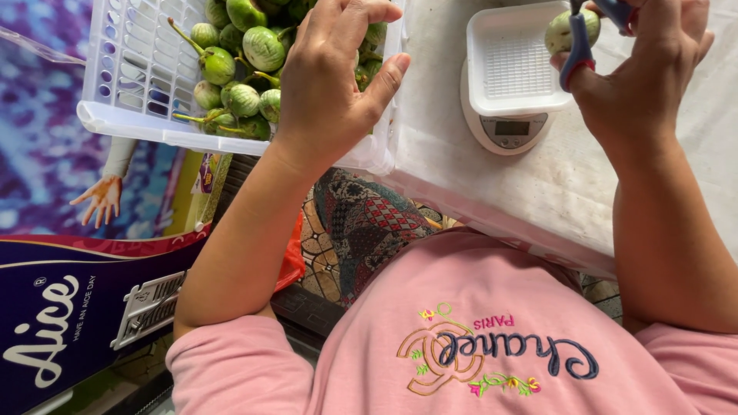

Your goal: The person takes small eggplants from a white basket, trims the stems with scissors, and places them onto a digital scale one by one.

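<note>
L hand (332, 77) cupped over eggplants (242, 73) in crate (138, 69); R hand (646, 69) grips scissors (578, 54) & one eggplant (565, 31).

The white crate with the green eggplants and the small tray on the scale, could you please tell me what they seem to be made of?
The crate looks like moulded white plastic: glossy, slotted walls. The tray on the scale seems plastic too, with a fine grid base and smooth rounded rim.

eggplants (244, 46) in basket (131, 69), scale (503, 127) right.

White-clothed table (569, 184); daylight
</note>
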